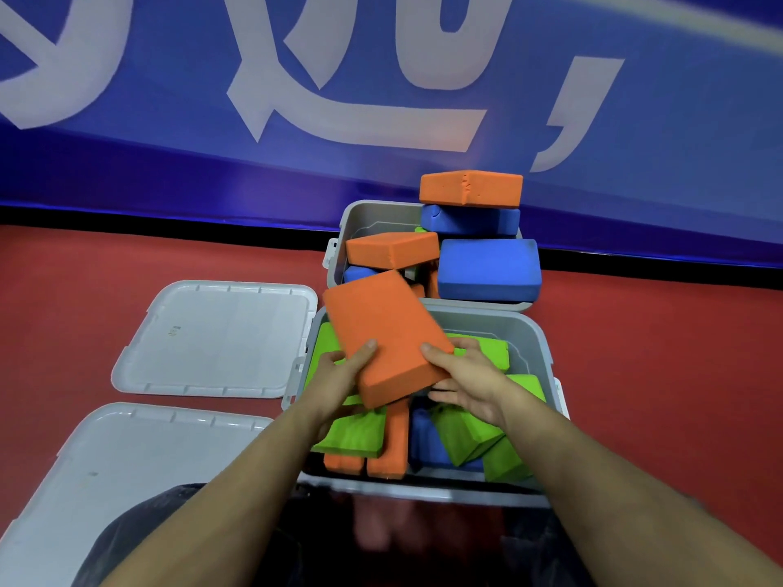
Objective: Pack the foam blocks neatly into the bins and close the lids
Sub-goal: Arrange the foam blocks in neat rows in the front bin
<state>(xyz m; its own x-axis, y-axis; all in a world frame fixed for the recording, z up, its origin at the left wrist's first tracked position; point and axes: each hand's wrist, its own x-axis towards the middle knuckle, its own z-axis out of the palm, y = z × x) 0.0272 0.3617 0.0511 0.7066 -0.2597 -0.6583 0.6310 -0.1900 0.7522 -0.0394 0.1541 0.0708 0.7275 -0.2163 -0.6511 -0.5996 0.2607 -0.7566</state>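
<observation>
A red floor (pixel 656 374) carries everything here, and it ends at a black strip below a blue wall banner (pixel 381 78) with large white strokes that cannot be read as words.

Taking the near grey bin (pixel 534 337) as the landmark: a second grey bin (pixel 373 216) stands just behind it, touching or nearly so, heaped above its rim with orange and blue foam blocks, an orange block on top (pixel 470 188) over a blue one (pixel 470 221), and a large blue block (pixel 489 269) at its front right. Two grey lids lie flat on the floor to the left of the near bin: one lid (pixel 212 338) beside its far left corner, another lid (pixel 106 480) nearer the person. Inside the near bin, green blocks (pixel 351 434), orange ones and a blue one stand and lean loosely.

Both hands hold one large orange foam block (pixel 387 332) tilted above the near bin. The left hand (pixel 339 374) grips its lower left edge, thumb on top, fingers underneath. The right hand (pixel 462 374) grips its lower right corner, thumb on the top face, fingers curled below.

A faint small mark on the farther lid is too small to read.
</observation>
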